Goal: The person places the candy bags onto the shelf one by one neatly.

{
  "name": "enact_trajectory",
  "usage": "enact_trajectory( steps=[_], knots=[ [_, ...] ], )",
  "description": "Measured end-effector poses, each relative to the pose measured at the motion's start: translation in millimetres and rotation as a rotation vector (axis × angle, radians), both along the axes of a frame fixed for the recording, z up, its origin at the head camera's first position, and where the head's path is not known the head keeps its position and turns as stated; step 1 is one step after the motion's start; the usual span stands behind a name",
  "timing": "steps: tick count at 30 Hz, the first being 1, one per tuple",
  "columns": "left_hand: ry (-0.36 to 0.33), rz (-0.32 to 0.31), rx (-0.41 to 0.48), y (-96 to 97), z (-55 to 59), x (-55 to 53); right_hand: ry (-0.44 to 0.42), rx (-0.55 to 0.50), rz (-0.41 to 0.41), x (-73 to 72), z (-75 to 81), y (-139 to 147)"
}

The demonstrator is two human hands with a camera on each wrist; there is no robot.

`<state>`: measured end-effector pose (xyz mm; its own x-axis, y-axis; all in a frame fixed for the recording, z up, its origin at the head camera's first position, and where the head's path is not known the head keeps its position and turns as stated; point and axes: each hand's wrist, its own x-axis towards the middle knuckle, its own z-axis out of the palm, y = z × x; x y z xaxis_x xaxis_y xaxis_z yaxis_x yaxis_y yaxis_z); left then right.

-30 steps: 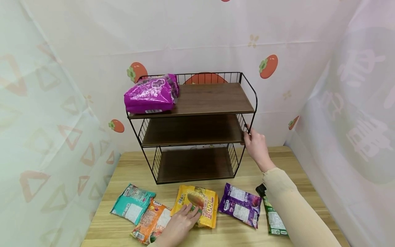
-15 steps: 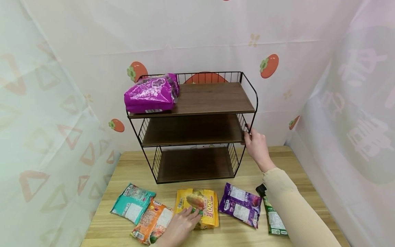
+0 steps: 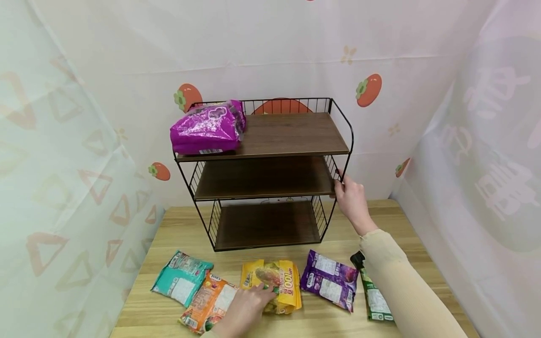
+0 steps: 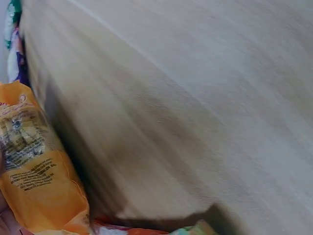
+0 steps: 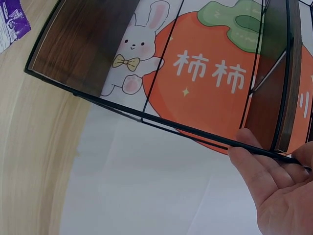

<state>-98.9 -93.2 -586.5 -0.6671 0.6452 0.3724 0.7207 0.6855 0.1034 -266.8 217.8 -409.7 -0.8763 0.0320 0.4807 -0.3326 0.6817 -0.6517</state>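
In the head view my left hand grips a yellow snack bag on the table, its fingers bent over the near left side. The bag's underside is hidden. At the left edge of the left wrist view, the same bag bulges out, with only a sliver of fingers showing. My right hand holds the right side frame of a black wire rack with three brown shelves. In the right wrist view the right hand has fingers and thumb around the wire frame.
A purple-pink bag sits at the top shelf's left end. Teal and orange bags lie left of the yellow one. A dark purple bag and a green bag, partly under the right sleeve, lie to the right.
The left hand has bent its fingers around the yellow bag, which has shifted slightly right and toward the person and bunched up. The right hand stays on the rack.
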Motion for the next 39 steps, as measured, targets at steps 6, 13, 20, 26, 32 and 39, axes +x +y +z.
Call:
enact_trajectory(
  steps=[6,13,20,26,32,39],
  knots=[
    [-0.044,0.012,0.077,5.5,13.5,-1.5,0.013,0.005,-0.011,-0.3,-0.2,0.7],
    [-0.218,0.038,0.066,9.5,38.1,-7.5,0.024,0.009,-0.014,0.2,-0.9,0.5],
    [-0.615,0.050,0.241,2.1,60.0,-20.4,0.027,0.007,-0.016,0.6,-1.1,1.1],
    [-0.879,0.066,0.441,-7.0,60.9,-27.0,0.033,0.007,-0.010,0.4,-1.0,0.2],
    [-0.973,0.130,0.521,-14.9,46.7,-28.9,0.030,0.001,-0.005,-0.8,-1.2,-1.3],
    [-0.991,0.303,0.633,-24.1,36.1,-35.2,0.053,0.022,-0.032,-0.2,-1.7,-1.0]
  ],
)
